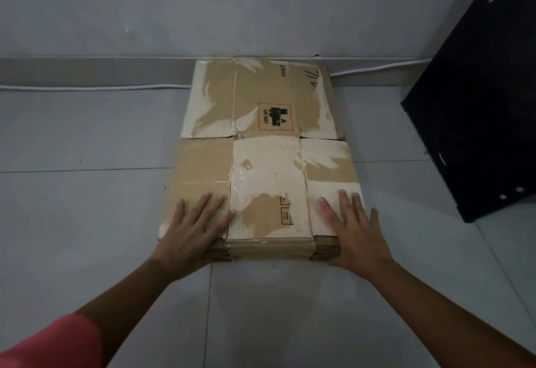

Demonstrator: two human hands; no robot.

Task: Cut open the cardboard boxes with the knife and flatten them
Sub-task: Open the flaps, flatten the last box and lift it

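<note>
Plenty of grey tiled floor [87,222] runs out to the far wall [174,5], with a black panel [478,106] leaning in on the right. Centre stage is the stack of flattened boxes [266,164], lying flat on the tiles, its long axis running near to far and its far end up against the wall. The left hand [194,228] sits on the near-left corner and the right hand [353,228] on the near-right. Both are spread flat with fingers pointing far, gripping nothing. Each is equally close, so any press or slide looks like a two-handed job from the near end. A hazard label [274,117] shows on top and a white cable [87,87] skirts the wall. No knife in sight.
</note>
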